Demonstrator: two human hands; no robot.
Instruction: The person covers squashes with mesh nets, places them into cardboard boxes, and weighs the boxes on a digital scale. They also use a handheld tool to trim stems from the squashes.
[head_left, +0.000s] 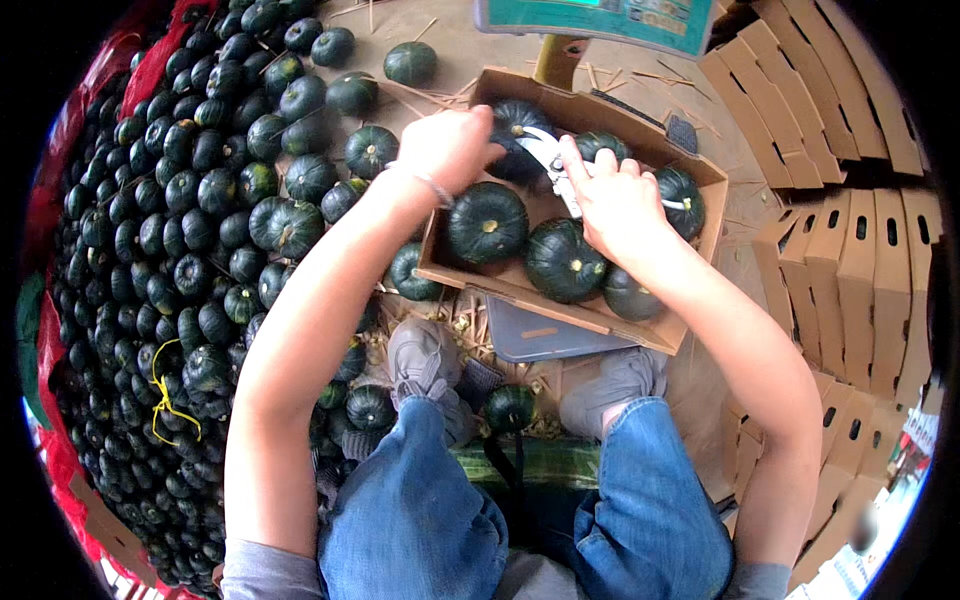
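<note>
Evidently gripping shears (553,168) with right hand (615,203) wrapped round, upper centre of frame; half-curling left hand (450,150) at squash (514,165) in box (590,115), cannot tell if holding. Probably best: steady squash, snip clear of left hand.

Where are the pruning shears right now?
In the head view, upper middle, the pruning shears are in the right hand, over the cardboard box, pointing toward the squash in its upper-left corner.

Bare tan floor (455,45), brown cardboard cartons (857,285) along the right.
</note>
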